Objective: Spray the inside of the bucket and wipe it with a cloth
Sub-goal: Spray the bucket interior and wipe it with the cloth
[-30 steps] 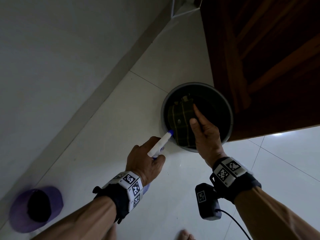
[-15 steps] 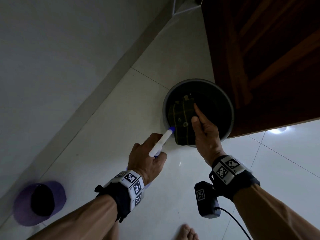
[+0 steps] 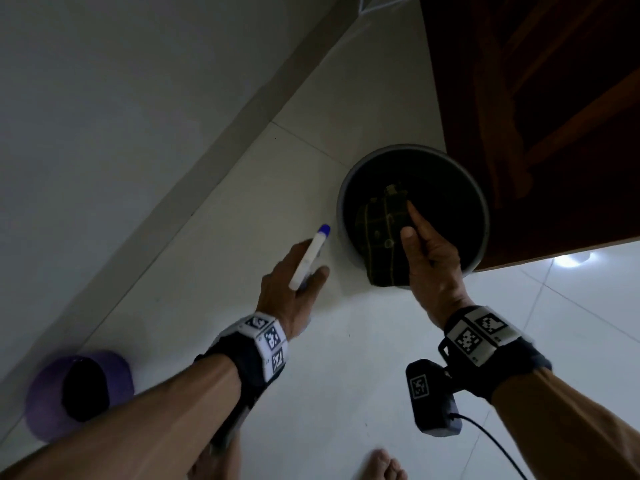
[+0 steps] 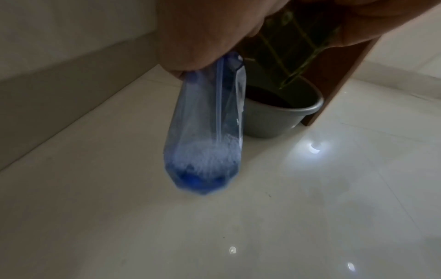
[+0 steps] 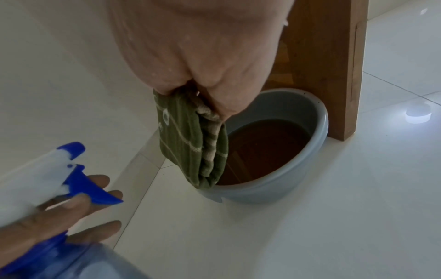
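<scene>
A grey bucket [image 3: 346, 188] stands on the white floor against a wooden door; it also shows in the wrist views [image 4: 269, 120] [image 5: 281, 188]. My right hand [image 3: 429, 258] pinches a folded green checked cloth [image 3: 384, 244] that hangs over the bucket's near rim [image 5: 190, 143]. My left hand [image 3: 294, 289] grips a spray bottle [image 3: 310, 258] with a white head and blue nozzle, held left of the bucket and above the floor. The bottle's clear blue body [image 4: 207, 132] hangs below the left hand. Its blue trigger [image 5: 88, 188] lies against the left fingers.
A dark wooden door [image 3: 536, 116] rises right behind the bucket. A white wall with a grey skirting [image 3: 225, 140] runs along the left. A purple round container [image 3: 79, 393] sits on the floor at lower left. My bare toes [image 3: 388, 465] show at the bottom.
My left hand has drawn the spray bottle left and away from the bucket's rim. The right hand still holds the cloth over the bucket, a little higher.
</scene>
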